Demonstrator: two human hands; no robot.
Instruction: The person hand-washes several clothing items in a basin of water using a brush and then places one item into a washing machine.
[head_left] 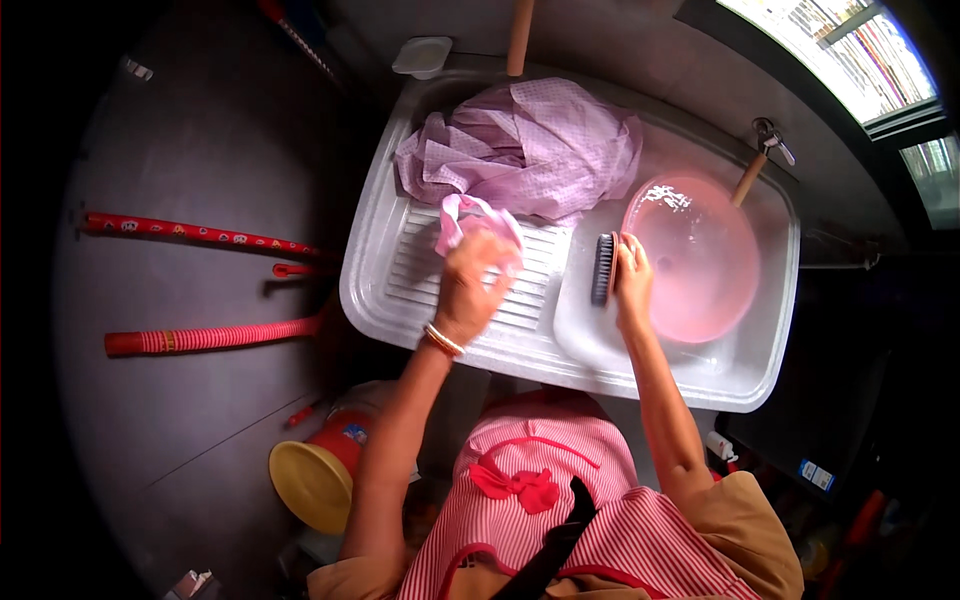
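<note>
My left hand, slightly blurred, grips a small pink cloth over the ribbed washboard of a light grey sink. In my right hand is a scrub brush, its dark bristles turned left, at the left edge of a pink basin holding water. Behind my left hand, a heap of lilac checked fabric lies across the back of the sink.
A tap is at the back right, below a window. A white dish sits at the back left corner. Red poles and a red ribbed hose extend to the left. A yellow-and-red bucket stands below.
</note>
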